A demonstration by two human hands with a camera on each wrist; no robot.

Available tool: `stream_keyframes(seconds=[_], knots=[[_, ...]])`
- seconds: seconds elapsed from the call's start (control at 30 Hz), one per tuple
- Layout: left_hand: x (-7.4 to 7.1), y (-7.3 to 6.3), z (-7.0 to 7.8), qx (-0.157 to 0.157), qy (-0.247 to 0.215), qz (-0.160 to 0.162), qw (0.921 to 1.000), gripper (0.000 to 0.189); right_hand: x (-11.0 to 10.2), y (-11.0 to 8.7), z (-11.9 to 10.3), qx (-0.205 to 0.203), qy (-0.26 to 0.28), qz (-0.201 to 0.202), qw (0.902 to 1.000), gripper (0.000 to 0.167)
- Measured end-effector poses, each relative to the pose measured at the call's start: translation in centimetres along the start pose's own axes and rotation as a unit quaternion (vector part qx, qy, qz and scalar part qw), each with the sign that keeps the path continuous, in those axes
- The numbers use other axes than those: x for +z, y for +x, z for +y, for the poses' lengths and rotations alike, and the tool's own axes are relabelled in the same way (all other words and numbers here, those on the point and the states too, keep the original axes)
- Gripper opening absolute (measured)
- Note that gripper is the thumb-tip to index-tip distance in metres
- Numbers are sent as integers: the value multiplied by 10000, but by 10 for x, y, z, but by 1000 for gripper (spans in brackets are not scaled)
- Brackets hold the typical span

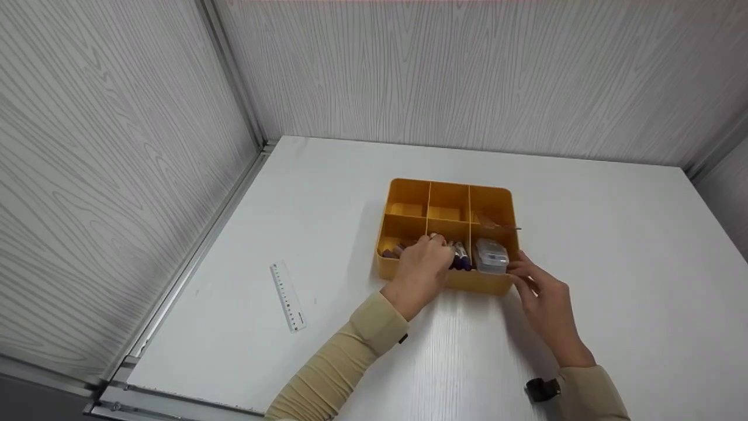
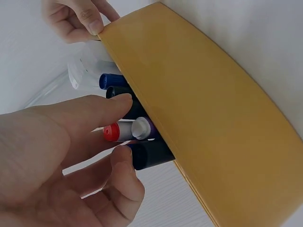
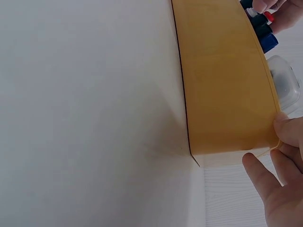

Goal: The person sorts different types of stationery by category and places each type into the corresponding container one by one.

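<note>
A yellow divided storage box (image 1: 476, 283) with six compartments stands on the table. My left hand (image 1: 423, 263) reaches into its front middle compartment, which holds several markers (image 1: 461, 257). In the left wrist view, the thumb and curled fingers (image 2: 120, 106) close around dark-capped markers (image 2: 154, 153), with a red-tipped marker (image 2: 112, 132) and a white-tipped one between them. A blue-ended marker (image 2: 111, 81) stands beside this group. My right hand (image 1: 543, 298) grips the box's front right corner, thumb (image 3: 286, 126) at the rim and fingers along the side.
A small clear plastic case (image 1: 491, 256) sits in the front right compartment. Dark sticks (image 1: 390, 253) lie in the front left one. A clear thin piece (image 1: 488, 221) pokes over the right rim from the back right compartment. A transparent ruler (image 1: 287, 297) lies left on the white table (image 1: 234, 351).
</note>
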State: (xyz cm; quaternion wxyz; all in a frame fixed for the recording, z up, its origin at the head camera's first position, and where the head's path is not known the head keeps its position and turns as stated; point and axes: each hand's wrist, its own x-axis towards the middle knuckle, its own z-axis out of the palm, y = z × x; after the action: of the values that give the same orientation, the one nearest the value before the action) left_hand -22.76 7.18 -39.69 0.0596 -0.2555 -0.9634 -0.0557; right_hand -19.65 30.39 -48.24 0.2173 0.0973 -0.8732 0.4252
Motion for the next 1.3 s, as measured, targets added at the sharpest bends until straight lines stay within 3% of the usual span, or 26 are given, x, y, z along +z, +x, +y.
stream_keyframes(seconds=[0.13, 0.3, 0.7, 0.9, 1.1, 1.3], knots=[[2, -3, -2, 69, -34, 144, 9999, 27, 1, 0, 1, -22, -46, 21, 10000, 17], [4, -9, -9, 209, -561, 443, 9972, 38, 0, 0, 2, 9, -32, 19, 10000, 17], [1, -37, -37, 189, -1069, 1147, 9874, 49, 0, 0, 1, -69, -54, -6, 10000, 14], [4, -51, -56, -324, -1403, 1210, 9821, 48, 0, 0, -1, -92, -106, -30, 9999, 17], [5, -66, -80, -909, -776, 1594, 9800, 39, 0, -1, 0, -104, 33, 29, 9999, 14], [8, -87, -107, -1687, -439, 1474, 9736, 43, -1, -1, 1, -123, 11, -4, 9999, 12]])
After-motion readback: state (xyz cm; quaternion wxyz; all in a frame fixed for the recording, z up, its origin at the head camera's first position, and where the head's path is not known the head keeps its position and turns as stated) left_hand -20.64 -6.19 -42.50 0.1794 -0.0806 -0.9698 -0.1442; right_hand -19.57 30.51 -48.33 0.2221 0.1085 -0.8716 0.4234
